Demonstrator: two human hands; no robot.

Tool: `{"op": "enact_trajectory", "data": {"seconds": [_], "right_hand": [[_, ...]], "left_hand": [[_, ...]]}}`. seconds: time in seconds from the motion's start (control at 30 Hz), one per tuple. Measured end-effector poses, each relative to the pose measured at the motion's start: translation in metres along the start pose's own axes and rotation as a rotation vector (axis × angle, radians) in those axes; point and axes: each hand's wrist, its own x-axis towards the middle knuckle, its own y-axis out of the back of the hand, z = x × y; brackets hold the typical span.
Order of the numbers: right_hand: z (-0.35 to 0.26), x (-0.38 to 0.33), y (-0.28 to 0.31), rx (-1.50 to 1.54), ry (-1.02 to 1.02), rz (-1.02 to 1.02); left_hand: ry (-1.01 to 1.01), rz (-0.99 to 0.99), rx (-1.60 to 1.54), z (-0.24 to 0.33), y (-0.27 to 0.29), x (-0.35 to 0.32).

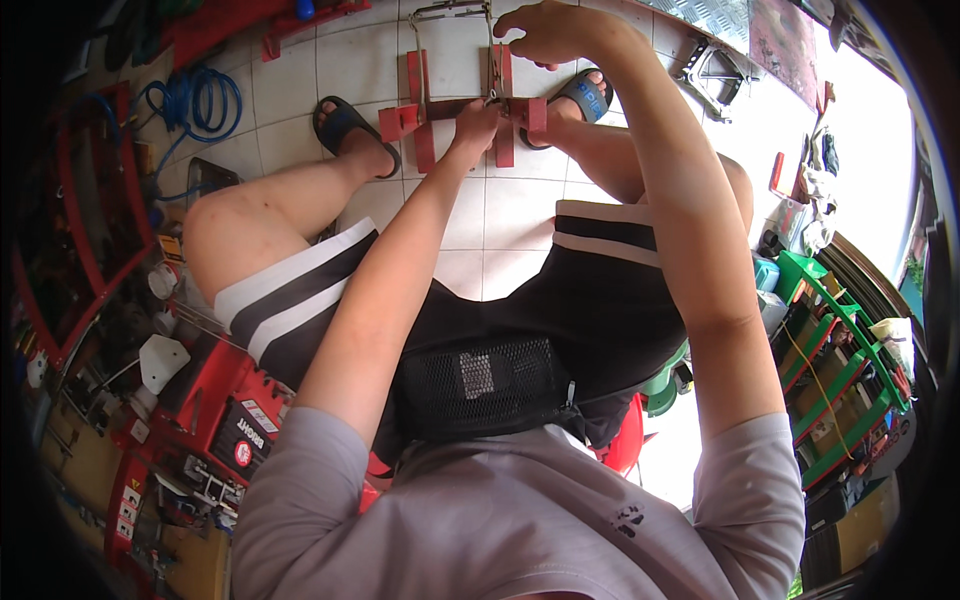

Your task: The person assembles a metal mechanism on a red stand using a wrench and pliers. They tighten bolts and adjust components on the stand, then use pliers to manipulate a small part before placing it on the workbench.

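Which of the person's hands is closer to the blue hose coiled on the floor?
Left. The left hand grips the middle of the red metal frame, on the side toward the blue hose. The right hand is farther off, at the frame's far upright.

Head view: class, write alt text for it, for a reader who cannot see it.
A seated person reaches both hands down to a red metal frame on the white tiled floor between their sandalled feet. The left hand grips its middle; the right hand pinches its far end. A coiled blue hose lies to the left.
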Motion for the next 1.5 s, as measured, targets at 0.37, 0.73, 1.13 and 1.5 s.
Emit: {"op": "enact_trajectory", "data": {"seconds": [0.37,0.73,1.13,1.5], "right_hand": [[-0.007,0.0,0.002,0.037,0.034,-0.026],[-0.005,0.004,0.0,0.04,0.076,-0.021],[-0.006,0.008,0.0,0.032,0.096,-0.043],[-0.01,0.005,0.001,0.042,0.094,-0.064]], "left_hand": [[-0.388,0.129,0.433,-0.022,0.002,0.014],[-0.466,0.199,0.36,-0.029,-0.011,-0.023],[-0.714,0.24,0.42,-0.037,-0.014,-0.023],[-0.726,0.32,0.382,-0.025,-0.024,-0.033]]}}
